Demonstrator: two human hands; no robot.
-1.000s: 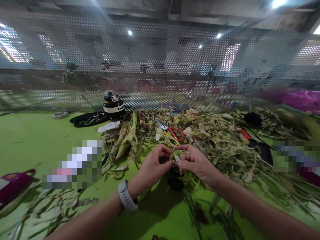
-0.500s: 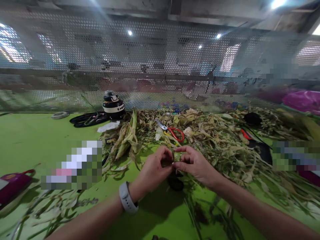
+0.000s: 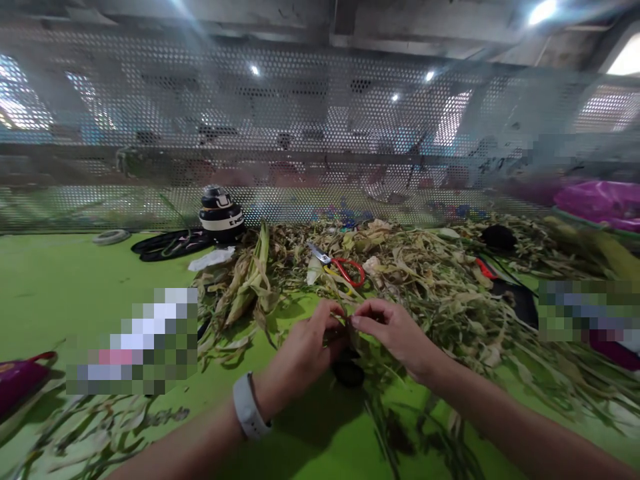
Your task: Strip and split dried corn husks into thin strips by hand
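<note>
Over the green tabletop [image 3: 295, 440], my left hand [image 3: 310, 347], with a pale watch band [image 3: 250, 407] on its wrist, has its fingers curled in a pinch. My right hand [image 3: 395, 333] faces it with thumb and forefinger pressed together, the fingertips almost meeting the left ones. What lies between them is small, dark and blurred; I cannot make it out. A dark oval object [image 3: 349, 373] sits just below the hands. Beyond them, red-handled scissors [image 3: 345, 271] rest on a heap of dried leaves and stalks [image 3: 425, 267], blades pointing up and left.
A bundle of pale husk-like leaves [image 3: 253, 277] lies left of the scissors. Behind it stands a black bottle [image 3: 221, 223] beside a black strap-like item [image 3: 170, 245] and a white ring [image 3: 111, 237]. A perforated screen [image 3: 320, 160] closes the back. Purple plastic [image 3: 600, 203] is at right.
My right fingers have closed into a tighter pinch, and the light-green bit seen between the hands no longer shows. The view has shifted slightly.
</note>
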